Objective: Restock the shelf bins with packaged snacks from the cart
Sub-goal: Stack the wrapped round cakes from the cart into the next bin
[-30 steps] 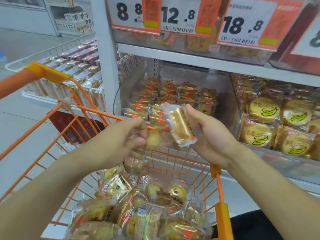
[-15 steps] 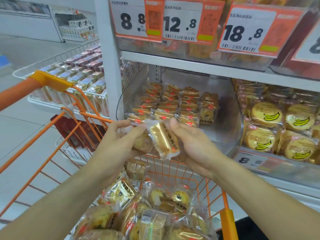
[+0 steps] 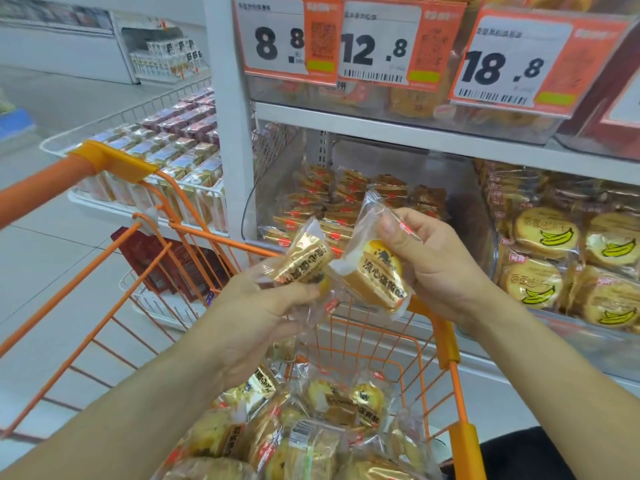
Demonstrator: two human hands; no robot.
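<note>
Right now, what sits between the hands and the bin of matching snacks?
In the head view, only the cart's orange front rim crosses between the hands' packets and the bin.

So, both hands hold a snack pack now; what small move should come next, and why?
Probably reach forward and lay the right hand's pack into the half-filled bin behind it, where similar packs lie. The left hand holds its pack over the cart.

Left price tag (image 3: pixel 284 39) on upper shelf edge: "8.8". Middle price tag (image 3: pixel 379 46): "12.8", barcode beneath. Right price tag (image 3: pixel 509 67): "18.8", barcode beneath. Small print on tags too blurred. Snack pack (image 3: pixel 375 277) in right hand (image 3: pixel 436 268): Chinese characters "流心蛋黄酥". Banana drawings on cake packs (image 3: pixel 547 233); their characters unreadable.
</note>
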